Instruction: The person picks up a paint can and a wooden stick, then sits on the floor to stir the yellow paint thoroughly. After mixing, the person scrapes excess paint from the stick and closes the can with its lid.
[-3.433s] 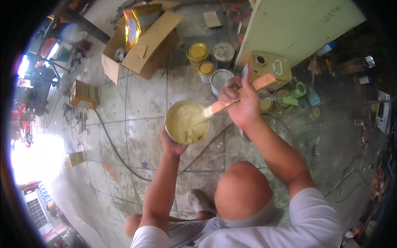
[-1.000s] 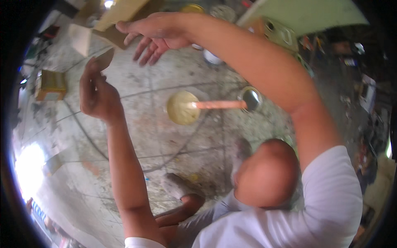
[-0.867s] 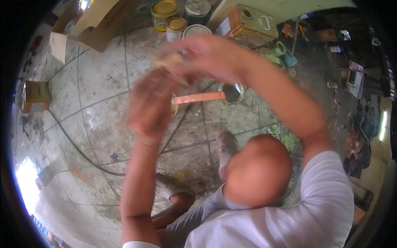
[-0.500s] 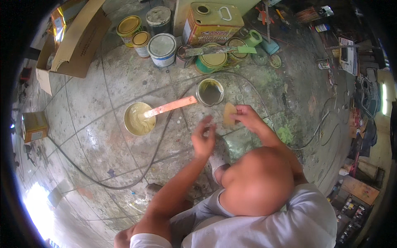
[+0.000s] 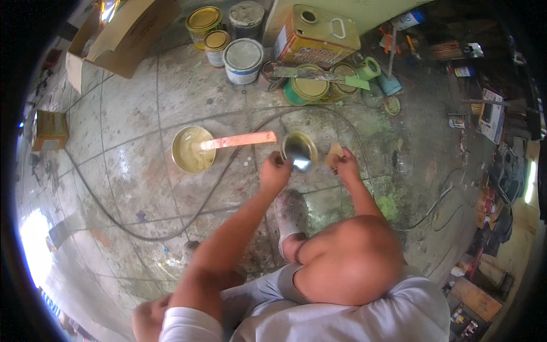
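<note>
My left hand (image 5: 276, 174) grips the near left rim of a round metal can (image 5: 300, 148) with a dark, glossy inside. In my right hand (image 5: 347, 170) is a thin beige flat piece (image 5: 334, 154), pinched just right of that can. To the left, a can of cream paste (image 5: 188, 151) sits on the tiled floor, with an orange flat stick (image 5: 245, 138) lying across it, its end coated in paste. My foot in a perforated shoe (image 5: 288, 216) is just below the metal can, and my bent knee is at the lower right.
Several lidded paint cans (image 5: 244, 57) and a rectangular tin (image 5: 319, 40) stand along the back. An open cardboard box (image 5: 131, 40) is at upper left, a smaller box (image 5: 48, 131) at left. A hose (image 5: 145, 233) loops over the floor (image 5: 119, 188). Clutter lines the right side.
My hands earlier held the paste can and stick, then were raised together. They are now low and apart, the left having moved onto the metal can, the right carrying the beige piece.
</note>
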